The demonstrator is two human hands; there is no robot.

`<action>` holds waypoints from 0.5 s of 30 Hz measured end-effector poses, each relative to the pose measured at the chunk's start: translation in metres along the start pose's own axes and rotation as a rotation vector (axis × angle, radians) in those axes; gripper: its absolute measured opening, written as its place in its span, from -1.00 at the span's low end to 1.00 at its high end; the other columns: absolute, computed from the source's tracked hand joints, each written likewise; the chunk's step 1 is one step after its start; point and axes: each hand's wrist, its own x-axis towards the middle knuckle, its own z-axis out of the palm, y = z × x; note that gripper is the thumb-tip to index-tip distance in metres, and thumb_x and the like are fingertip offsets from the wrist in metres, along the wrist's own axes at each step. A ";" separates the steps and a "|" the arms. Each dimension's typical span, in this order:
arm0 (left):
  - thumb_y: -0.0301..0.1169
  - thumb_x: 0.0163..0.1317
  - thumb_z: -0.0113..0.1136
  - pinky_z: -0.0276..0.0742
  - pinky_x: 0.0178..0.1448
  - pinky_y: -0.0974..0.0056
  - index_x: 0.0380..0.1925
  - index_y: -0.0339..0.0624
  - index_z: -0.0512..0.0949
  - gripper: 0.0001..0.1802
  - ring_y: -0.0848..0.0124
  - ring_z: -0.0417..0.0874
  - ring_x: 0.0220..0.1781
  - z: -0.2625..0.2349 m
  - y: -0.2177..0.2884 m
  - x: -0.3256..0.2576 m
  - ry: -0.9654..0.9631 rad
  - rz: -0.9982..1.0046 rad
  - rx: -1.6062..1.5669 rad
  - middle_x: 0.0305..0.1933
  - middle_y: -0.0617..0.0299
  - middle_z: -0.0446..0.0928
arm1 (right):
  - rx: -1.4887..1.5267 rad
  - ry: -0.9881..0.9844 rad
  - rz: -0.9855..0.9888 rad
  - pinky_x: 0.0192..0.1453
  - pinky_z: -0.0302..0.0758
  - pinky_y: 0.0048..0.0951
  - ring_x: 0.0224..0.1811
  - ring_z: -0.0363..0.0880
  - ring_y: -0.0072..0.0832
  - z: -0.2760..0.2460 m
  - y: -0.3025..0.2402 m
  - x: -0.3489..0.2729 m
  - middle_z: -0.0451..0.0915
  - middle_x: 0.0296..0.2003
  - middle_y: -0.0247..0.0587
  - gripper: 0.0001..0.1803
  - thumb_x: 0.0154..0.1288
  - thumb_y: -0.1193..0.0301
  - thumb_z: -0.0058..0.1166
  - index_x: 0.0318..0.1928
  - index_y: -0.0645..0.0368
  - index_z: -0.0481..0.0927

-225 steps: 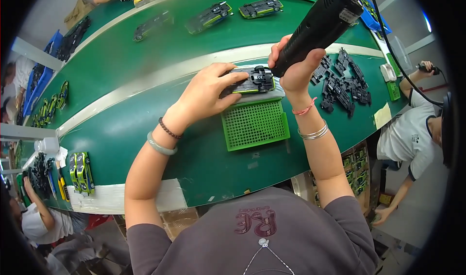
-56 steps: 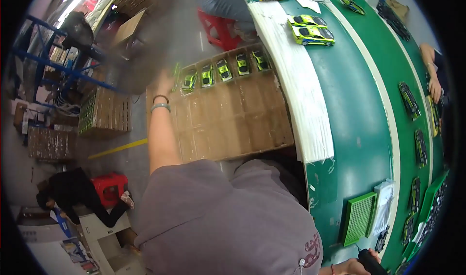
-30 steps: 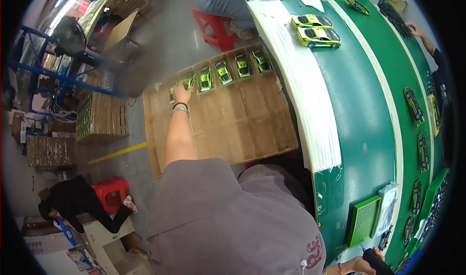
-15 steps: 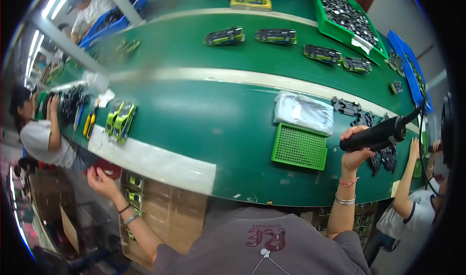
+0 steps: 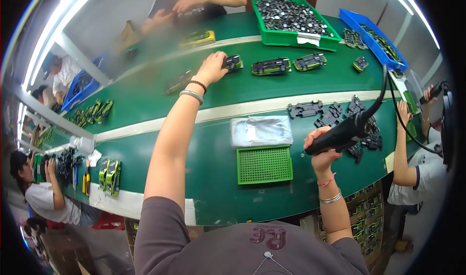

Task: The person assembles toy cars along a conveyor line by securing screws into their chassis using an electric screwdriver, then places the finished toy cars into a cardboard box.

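Note:
My left hand (image 5: 212, 67) reaches across to the far green strip, its fingers closed around one end of an upturned toy car (image 5: 234, 62) with a black underside and yellow-green body. In my right hand (image 5: 324, 159) is a black corded electric screwdriver (image 5: 337, 137), raised over the near side of the bench and pointing left. Behind it lie several loose black toy car chassis (image 5: 305, 109). Two more upturned toy cars, one in the middle (image 5: 271, 66) and one farther right (image 5: 310, 61), rest in line with the touched car.
A green perforated basket (image 5: 265, 165) sits below a plastic-wrapped pack (image 5: 261, 131). At the back stand a green bin (image 5: 318, 43) of small parts and a blue bin (image 5: 383, 56). Yellow-green car bodies (image 5: 110, 176) lie left. Co-workers sit at both sides and opposite.
My left hand has moved from beside the bench's left edge up to a toy car on the far strip. The right hand still holds the screwdriver. The view has shifted.

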 end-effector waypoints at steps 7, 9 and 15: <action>-0.41 -0.06 0.28 0.39 -0.03 0.05 -0.16 -0.15 0.35 -0.57 0.00 0.47 -0.11 0.019 0.003 0.008 0.068 -0.012 -0.019 -0.19 -0.04 0.47 | -0.004 -0.006 0.028 -0.44 0.36 -0.50 -0.58 0.36 -0.51 0.002 -0.003 0.003 0.34 -0.59 -0.24 0.03 -0.35 -0.61 -0.42 -0.31 0.19 0.24; -0.37 -0.02 0.26 0.39 -0.05 0.08 -0.15 -0.17 0.35 -0.58 0.01 0.47 -0.11 0.011 0.026 -0.009 0.115 -0.003 -0.123 -0.20 -0.03 0.47 | 0.003 0.012 0.049 -0.44 0.36 -0.50 -0.58 0.36 -0.51 -0.001 0.002 0.004 0.34 -0.59 -0.24 0.04 -0.35 -0.61 -0.42 -0.31 0.19 0.24; -0.39 -0.04 0.29 0.43 -0.08 0.27 -0.18 -0.25 0.44 -0.60 0.19 0.53 -0.20 -0.038 0.128 -0.078 -0.101 0.183 -0.346 -0.22 0.05 0.48 | -0.010 0.007 0.052 -0.44 0.35 -0.51 -0.58 0.35 -0.51 -0.004 -0.002 0.005 0.35 -0.59 -0.24 0.04 -0.34 -0.61 -0.43 -0.31 0.20 0.25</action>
